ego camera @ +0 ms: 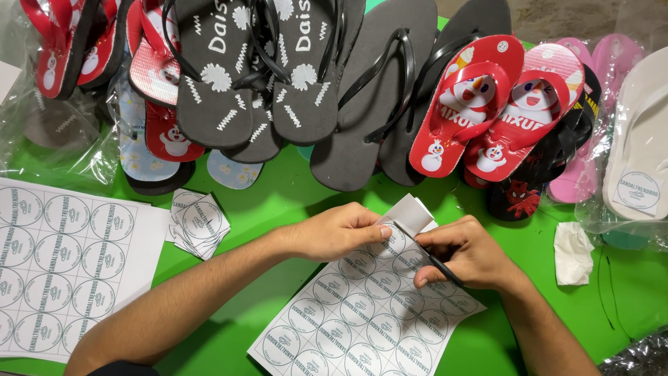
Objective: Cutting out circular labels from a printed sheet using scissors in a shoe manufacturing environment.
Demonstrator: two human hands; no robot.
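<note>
We see the left hand (334, 233) pinching the top edge of a sticker sheet (362, 313), thumb and fingers closed on the paper. A corner of the sheet is folded up there, showing its plain white back. The right hand (467, 254) is closed around a thin black tool (440, 267); we cannot tell if it is a pen or a small blade. Its tip sits on the sheet, just beside the left fingers. The two hands are very close together.

The sticker sheet lies tilted on the green table (292, 188), in the middle and near the bottom of the view. It is covered with rows of round white stickers.

To the left of the left arm we see a small pile of cut squares (198, 221), each with one round sticker. Further left lies a second full sticker sheet (66, 268), flat on the table.

At the top of the table are many flip-flops. There are dark grey ones with white flowers (257, 69), plain black ones (376, 104), and red ones with a snowman picture (487, 104). On the far right are pink ones (591, 111) and a white one in a clear bag (640, 139). A crumpled white tissue (574, 252) lies near the right hand.
</note>
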